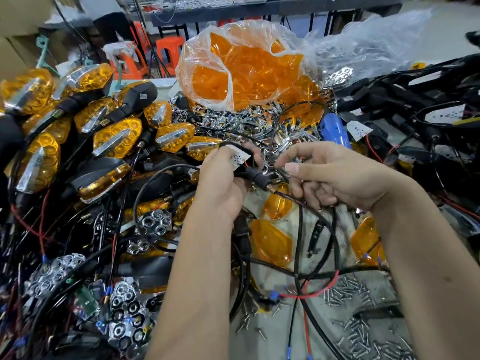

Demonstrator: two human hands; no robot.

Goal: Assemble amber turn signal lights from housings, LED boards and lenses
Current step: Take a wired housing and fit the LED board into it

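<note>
My left hand (220, 183) grips a black housing (249, 172) with a white LED board (240, 155) seated in its top. A black stem with a threaded end sticks out of the housing to the right. My right hand (330, 178) pinches the thin black wire (301, 203) that leaves this stem. Loose amber lenses (271, 242) lie on the cloth below my hands. A clear bag of amber lenses (241, 66) stands behind. Finished amber lights (117, 136) are piled at the left.
Chrome reflectors (246, 120) are heaped behind my hands, and more (124, 315) lie at the lower left among wires. Small screws (355, 289) are scattered at the lower right. A blue tool (335, 128) lies at the right, beside black wired housings (415, 105).
</note>
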